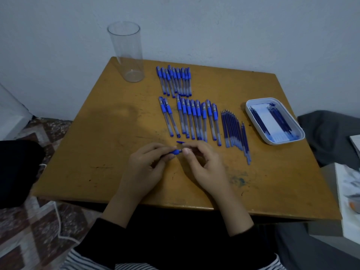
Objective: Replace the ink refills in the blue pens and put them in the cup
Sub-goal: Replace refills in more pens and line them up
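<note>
Both my hands hold one blue pen (176, 152) just above the wooden table (97, 152). My left hand (146, 164) pinches its blue end, and my right hand (202, 162) grips the barrel, which its fingers mostly hide. A small blue pen part (180, 142) lies on the table just beyond my fingers. Two rows of blue pens lie further back, a far row (174, 81) and a near row (190, 118). Several loose ink refills (234, 131) lie to the right of the near row. A tall clear cup (127, 52) stands upright at the table's far left corner.
A white tray (253, 117) holding dark refills sits at the right of the table. A grey cloth (329, 137) and a white box (348, 201) lie off the right edge. Patterned carpet (39, 221) and a dark object (17, 172) are to the left.
</note>
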